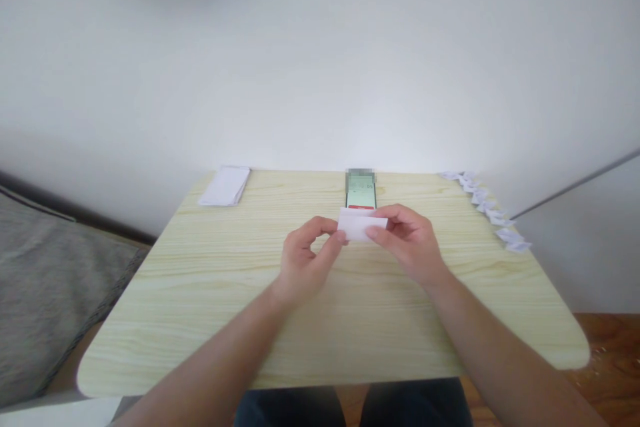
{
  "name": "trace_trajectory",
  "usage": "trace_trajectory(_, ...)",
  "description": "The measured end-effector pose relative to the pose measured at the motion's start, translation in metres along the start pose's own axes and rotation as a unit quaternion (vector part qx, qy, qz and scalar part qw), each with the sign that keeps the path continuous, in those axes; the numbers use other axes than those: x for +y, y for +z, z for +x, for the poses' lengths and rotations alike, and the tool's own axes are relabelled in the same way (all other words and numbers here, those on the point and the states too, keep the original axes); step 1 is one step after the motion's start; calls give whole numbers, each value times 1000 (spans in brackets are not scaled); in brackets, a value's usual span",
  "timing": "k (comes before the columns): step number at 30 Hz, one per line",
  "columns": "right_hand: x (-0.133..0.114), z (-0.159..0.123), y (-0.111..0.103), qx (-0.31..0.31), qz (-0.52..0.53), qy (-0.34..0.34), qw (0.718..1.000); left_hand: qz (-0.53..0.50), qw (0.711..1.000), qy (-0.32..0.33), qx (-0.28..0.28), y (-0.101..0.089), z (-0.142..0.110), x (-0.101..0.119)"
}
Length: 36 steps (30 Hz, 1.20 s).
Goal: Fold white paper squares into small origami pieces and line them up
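Observation:
Between my two hands is a small folded piece of white paper (356, 227), raised over the middle of the table. My left hand (313, 250) pinches its left end between thumb and forefinger. At the right end, my right hand (407, 237) has its thumb on the near face and its fingers behind. Just beyond the paper lies a phone (361, 192) with a lit, pale green screen; the paper covers its near end.
A stack of white paper sheets (225, 186) lies at the table's back left. Several folded white paper pieces (483, 199) line the right edge. The light wood table (200, 320) meets a white wall (300, 67) behind. Grey cloth (55, 294) is at the left.

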State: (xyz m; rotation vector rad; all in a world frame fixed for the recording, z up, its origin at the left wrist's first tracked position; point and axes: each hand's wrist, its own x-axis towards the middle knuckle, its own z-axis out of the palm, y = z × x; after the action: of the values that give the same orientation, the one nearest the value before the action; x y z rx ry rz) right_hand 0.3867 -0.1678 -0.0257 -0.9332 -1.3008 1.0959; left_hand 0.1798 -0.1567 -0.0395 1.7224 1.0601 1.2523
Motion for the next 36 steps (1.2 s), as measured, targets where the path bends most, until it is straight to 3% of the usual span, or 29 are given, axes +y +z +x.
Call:
trace_trajectory(4,-5,0,4,19,-11,-7,1000,-11,999,19,40,4,2,4)
trace_trajectory(7,-24,9,9,27,-25,-26,999,-34,995,41,78,2,12,19)
trace_trajectory(13,-96,36,20,44,-11,-110,993,-114,981,107,115,-13,57,94)
trace_trajectory(16,-124,43,22,88,-21,-157,983,-138,982,105,78,-24,74,129)
trace_trajectory(18,-134,45,21,91,-48,-157,982,-137,984,102,50,-32,80,141)
trace_trajectory(24,-138,38,14,60,-105,-104,987,-38,998,50,14,-41,76,144)
trace_trajectory(28,-142,37,15,36,-108,-67,991,-7,998,59,-6,-40,72,142)
trace_trajectory(36,-138,42,16,70,-69,-64,993,-22,997,73,-6,-40,76,137)
